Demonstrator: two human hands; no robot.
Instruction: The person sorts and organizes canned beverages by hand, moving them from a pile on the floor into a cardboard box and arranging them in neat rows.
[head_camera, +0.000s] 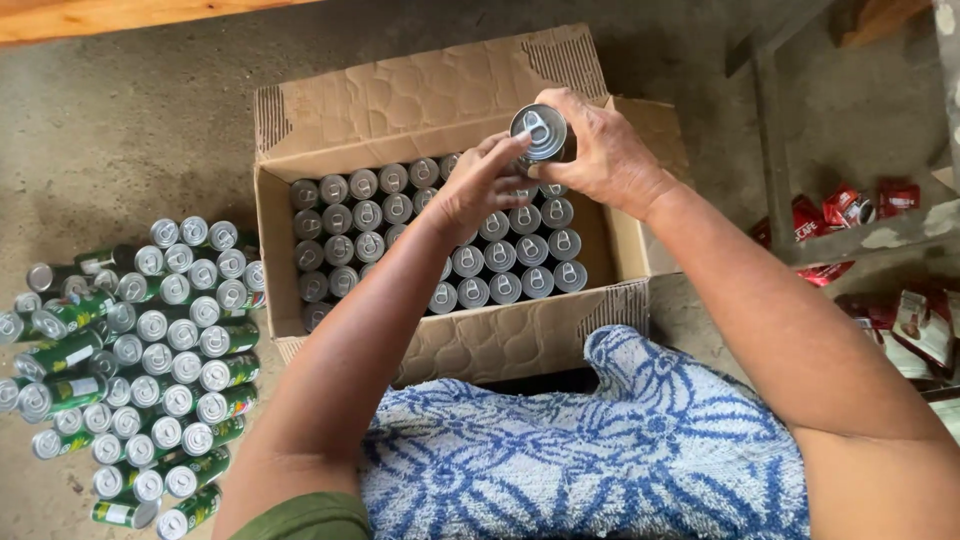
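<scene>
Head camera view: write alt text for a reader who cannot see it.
The right hand holds a silver-topped can above an open cardboard box packed with upright cans, while the left hand touches its rim. More green cans crowd the concrete floor at left.

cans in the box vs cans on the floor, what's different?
Cans in the box stand upright in tight rows inside the cardboard box; the cans on the floor sit loose on concrete, some upright, several tipped over showing green sides. Both have silver pull-tab tops. The right hand holds one above the box.
</scene>
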